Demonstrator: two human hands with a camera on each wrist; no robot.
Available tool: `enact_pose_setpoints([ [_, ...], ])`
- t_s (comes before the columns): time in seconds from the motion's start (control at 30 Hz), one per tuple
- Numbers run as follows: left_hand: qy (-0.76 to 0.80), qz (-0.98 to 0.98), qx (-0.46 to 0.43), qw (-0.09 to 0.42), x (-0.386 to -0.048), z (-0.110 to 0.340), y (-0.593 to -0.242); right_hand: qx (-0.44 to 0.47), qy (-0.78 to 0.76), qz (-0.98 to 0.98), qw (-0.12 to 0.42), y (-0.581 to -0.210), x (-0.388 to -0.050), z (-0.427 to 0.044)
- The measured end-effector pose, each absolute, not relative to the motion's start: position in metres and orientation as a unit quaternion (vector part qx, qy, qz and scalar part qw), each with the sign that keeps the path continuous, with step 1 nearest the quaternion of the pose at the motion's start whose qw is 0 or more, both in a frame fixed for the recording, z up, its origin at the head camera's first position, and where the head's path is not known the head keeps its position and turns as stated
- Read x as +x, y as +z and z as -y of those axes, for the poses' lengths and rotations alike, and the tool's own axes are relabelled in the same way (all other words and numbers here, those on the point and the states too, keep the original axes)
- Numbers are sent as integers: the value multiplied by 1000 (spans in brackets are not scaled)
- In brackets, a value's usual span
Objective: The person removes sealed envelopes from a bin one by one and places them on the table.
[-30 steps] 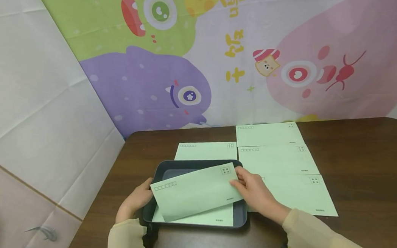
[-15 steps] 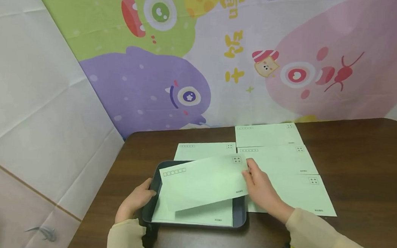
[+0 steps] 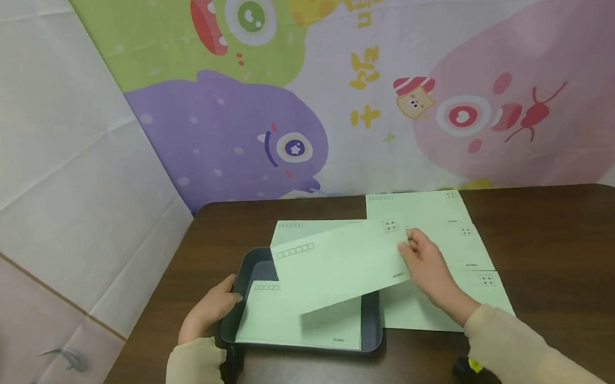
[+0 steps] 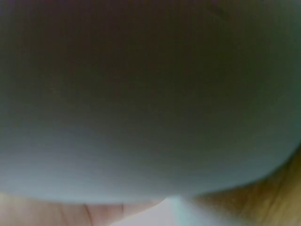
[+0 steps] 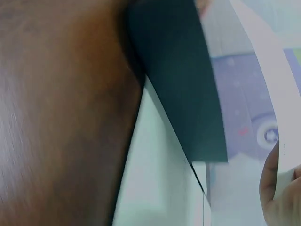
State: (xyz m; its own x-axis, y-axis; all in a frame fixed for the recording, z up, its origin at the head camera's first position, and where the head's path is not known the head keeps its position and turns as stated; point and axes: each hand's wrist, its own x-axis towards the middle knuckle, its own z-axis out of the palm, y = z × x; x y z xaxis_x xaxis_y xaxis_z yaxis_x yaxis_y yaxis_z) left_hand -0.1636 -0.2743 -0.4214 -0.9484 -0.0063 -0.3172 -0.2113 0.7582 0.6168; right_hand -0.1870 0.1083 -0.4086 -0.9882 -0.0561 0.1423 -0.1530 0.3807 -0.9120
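My right hand (image 3: 432,273) pinches a pale green envelope (image 3: 342,264) by its right end, thumb on the front. The envelope hangs tilted above a dark rectangular tray (image 3: 371,328), its right end higher and reaching past the tray's rim. Another green envelope (image 3: 289,323) lies inside the tray; whether more lie under it I cannot tell. On the tray's left rim, my left hand (image 3: 210,309) grips with the thumb over the edge. The right wrist view shows the held envelope (image 5: 268,56) edge-on beside the fingers. A blurred dark surface fills most of the left wrist view.
Several green envelopes lie on the brown table (image 3: 558,248): a column at right, with its far one (image 3: 417,207) near the cloth, and one envelope (image 3: 326,225) behind the tray. A cartoon cloth (image 3: 343,129) hangs behind; a white wall (image 3: 76,172) stands left.
My right hand has moved up and to the right with the envelope, lifting it away from the tray and uncovering more of the envelope inside. My left hand stays on the tray's rim.
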Motion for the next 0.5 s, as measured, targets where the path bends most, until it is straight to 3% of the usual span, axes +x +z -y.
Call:
enact_pose_setpoints([
  [0.5,346,-924,-57,155,-167,276,-422,-36,570,821,7,-408,-213,-191],
])
